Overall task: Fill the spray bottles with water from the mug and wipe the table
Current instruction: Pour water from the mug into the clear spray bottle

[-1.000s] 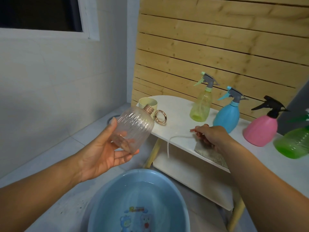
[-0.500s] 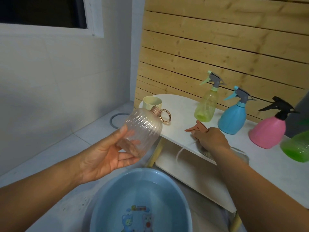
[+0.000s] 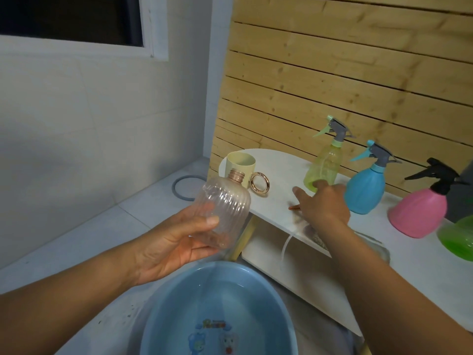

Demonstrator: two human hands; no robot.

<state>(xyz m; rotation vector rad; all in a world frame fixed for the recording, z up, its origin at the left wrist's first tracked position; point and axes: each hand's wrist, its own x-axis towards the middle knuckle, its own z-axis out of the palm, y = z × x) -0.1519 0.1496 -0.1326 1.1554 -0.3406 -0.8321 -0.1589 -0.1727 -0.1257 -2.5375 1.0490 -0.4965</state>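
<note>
Holding a clear ribbed bottle (image 3: 225, 208) with no cap and nothing inside, the left hand (image 3: 174, 242) curls its fingers and thumb round it, out past the tabletop's left edge. The right hand (image 3: 322, 203) reaches over the front edge of the table (image 3: 281, 170); it is blurry, so I cannot tell its grip. A pale yellow mug (image 3: 240, 166) stands at the left end. Along the back stand yellow (image 3: 323, 167), blue (image 3: 364, 188), pink (image 3: 419, 211) and green (image 3: 458, 237) spray bottles. A blue tub (image 3: 220, 311) of water sits below; its picture's words are too small to read.
</note>
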